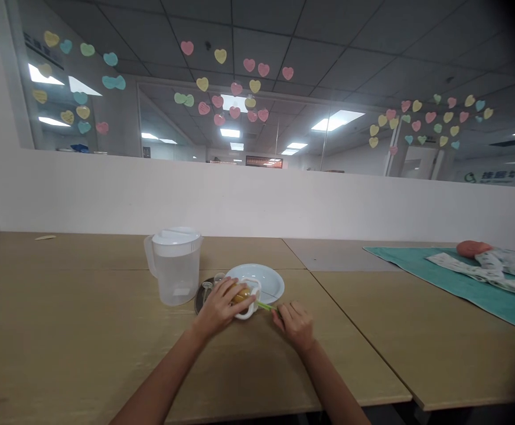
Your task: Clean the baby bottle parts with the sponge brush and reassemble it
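My left hand [222, 308] is wrapped round a small bottle [241, 293] with amber contents, which lies tilted on its side. A white ring-shaped piece [245, 314] surrounds the bottle's right end. My right hand [296, 323] is closed on a thin green stick [265, 306] whose far end points at the bottle's opening; whether it reaches inside is too small to tell. Just behind the hands sits a pale blue-white plate [273, 282]. Left of my left hand, a dark round tray [199, 300] holds small clear glass pieces [207, 285].
A lidded clear pitcher [178, 274] stands left of the tray on the wooden table [84, 330]. At the far right, a green cloth [417, 265] bears a patterned fabric [483, 271] and a reddish-orange object [473, 249]. A white wall [248, 198] with windows rises behind.
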`<state>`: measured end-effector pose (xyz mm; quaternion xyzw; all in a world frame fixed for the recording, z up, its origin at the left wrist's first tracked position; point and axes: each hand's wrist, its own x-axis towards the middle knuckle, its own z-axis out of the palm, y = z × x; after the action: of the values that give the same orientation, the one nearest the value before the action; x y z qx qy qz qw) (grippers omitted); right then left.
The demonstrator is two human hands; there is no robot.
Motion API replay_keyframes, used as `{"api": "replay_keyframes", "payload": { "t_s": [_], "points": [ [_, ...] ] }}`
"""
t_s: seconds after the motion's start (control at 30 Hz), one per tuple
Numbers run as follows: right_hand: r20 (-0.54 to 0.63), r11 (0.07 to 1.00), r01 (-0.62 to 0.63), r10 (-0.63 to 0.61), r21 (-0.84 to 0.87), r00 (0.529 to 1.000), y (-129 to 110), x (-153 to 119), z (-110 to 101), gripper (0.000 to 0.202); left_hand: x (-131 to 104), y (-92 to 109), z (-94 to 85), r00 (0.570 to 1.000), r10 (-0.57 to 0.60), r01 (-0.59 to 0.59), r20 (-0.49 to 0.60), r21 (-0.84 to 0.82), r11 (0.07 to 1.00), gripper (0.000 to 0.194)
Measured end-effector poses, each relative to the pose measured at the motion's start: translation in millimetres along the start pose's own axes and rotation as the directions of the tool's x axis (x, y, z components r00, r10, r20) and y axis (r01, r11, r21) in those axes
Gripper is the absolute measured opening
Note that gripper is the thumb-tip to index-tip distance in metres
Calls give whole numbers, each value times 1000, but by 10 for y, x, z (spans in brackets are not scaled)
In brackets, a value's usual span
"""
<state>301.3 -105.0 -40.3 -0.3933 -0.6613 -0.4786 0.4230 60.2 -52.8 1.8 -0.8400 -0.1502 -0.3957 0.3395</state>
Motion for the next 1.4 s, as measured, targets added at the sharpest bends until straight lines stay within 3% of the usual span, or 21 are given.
{"api": "replay_keyframes", "payload": {
  "t_s": [0.13, 0.27, 0.37, 0.4, 0.47, 0.57, 0.63, 0.67, 0.7, 0.8, 0.87, 0.93, 1.0, 1.13, 1.2, 1.27, 1.4],
  "points": [
    [-29, 992, -113, 111, -62, 993, 94, -30, 23, 33, 10, -86, -15, 990, -114, 126, -80, 170, 977, 45],
    [12, 980, -161, 164, -116, 986, 157, -83, 37, 36, -61, -190, -10, 982, -189, 190, -30, 242, 951, 50],
    [-21, 925, -335, 337, -180, 941, 190, -133, 59, 39, -139, -263, -2, 969, -249, 235, 8, 298, 925, 51],
    [-45, 876, -435, 436, -207, 899, 206, -148, 66, 40, -163, -286, -5, 964, -266, 248, 14, 316, 916, 50],
    [-51, 727, -638, 648, -254, 760, 246, -172, 74, 44, -197, -322, -21, 958, -284, 254, 44, 326, 910, 51],
    [153, 486, -801, 873, -350, 463, 300, -182, 66, 47, -203, -333, -61, 937, -334, 298, 104, 259, 919, 53],
    [353, 416, -805, 894, -423, 277, 313, -175, 56, 47, -181, -313, -82, 901, -424, 404, 88, 183, 896, 51],
    [439, 421, -792, 871, -443, 218, 310, -170, 54, 47, -166, -296, -87, 874, -482, 472, 54, 137, 871, 48],
    [509, 444, -778, 840, -445, 188, 301, -164, 54, 46, -150, -274, -88, 842, -539, 536, 13, 80, 840, 46],
    [627, 534, -755, 749, -379, 215, 259, -145, 71, 42, -105, -165, -68, 720, -688, 667, -94, -182, 723, 51],
    [668, 580, -746, 701, -328, 251, 234, -136, 86, 38, -78, -50, -42, 644, -755, 678, -119, -368, 637, 55],
    [700, 611, -735, 661, -293, 271, 217, -133, 97, 36, -56, 89, -12, 606, -789, 656, -107, -493, 571, 58],
    [727, 631, -725, 630, -274, 273, 203, -131, 101, 33, -46, 227, 19, 628, -777, 621, -44, -574, 535, 64],
    [796, 685, -696, 536, -216, 281, 149, -123, 96, 27, -62, 423, 65, 774, -628, 531, 74, -617, 582, 71],
    [819, 709, -681, 492, -181, 295, 115, -119, 95, 27, -70, 472, 69, 824, -550, 504, 133, -614, 607, 70],
    [830, 728, -667, 464, -159, 309, 90, -117, 96, 29, -65, 495, 60, 838, -503, 513, 209, -613, 601, 70],
    [812, 739, -657, 470, -147, 346, 75, -123, 102, 37, -48, 492, 40, 819, -469, 568, 331, -580, 583, 78]
  ]
}}
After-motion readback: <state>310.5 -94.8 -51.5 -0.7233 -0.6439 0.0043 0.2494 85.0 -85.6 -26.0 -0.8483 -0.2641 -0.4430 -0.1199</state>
